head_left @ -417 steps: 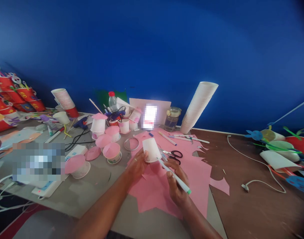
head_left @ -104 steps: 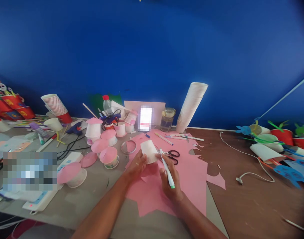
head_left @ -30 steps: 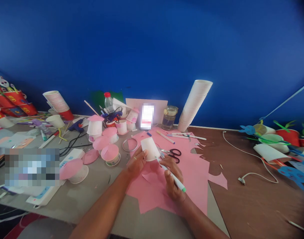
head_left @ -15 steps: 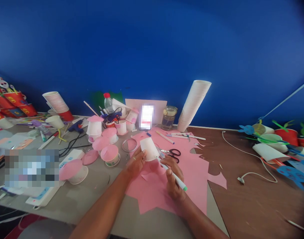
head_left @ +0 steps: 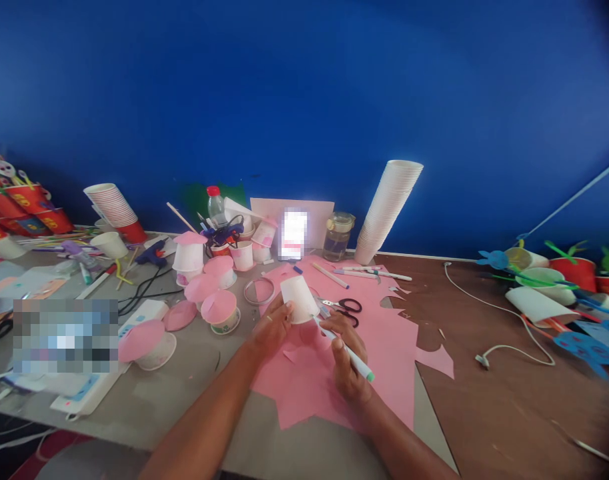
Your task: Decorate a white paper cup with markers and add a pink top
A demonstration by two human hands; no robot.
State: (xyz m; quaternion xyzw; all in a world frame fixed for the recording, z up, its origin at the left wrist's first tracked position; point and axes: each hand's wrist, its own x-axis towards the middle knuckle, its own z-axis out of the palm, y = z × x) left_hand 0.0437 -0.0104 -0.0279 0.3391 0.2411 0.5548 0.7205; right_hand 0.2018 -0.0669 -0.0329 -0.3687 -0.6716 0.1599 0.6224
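A white paper cup (head_left: 297, 300), tilted with its wider end toward me, is held by my left hand (head_left: 277, 327). My right hand (head_left: 352, 360) grips a white marker with a green end (head_left: 357, 363). The marker's tip meets the cup near its lower right edge, where a small green mark shows. Beneath both hands lies pink paper (head_left: 384, 373) with jagged cut edges. Scissors with black handles (head_left: 349, 305) rest on it just behind the marker. A clear roll of tape (head_left: 259, 291) sits left of the cup.
Several cups with pink paper tops (head_left: 219, 308) stand on the left, near a power strip (head_left: 92, 393). Tall stacked cups (head_left: 392, 207) lean by the blue wall, beside a glass jar (head_left: 338, 237). A white cable (head_left: 509, 313) crosses the brown surface at right.
Hardly anything differs. Both hands keep the cup and marker in almost the same place, with the marker tip still at the cup's edge.
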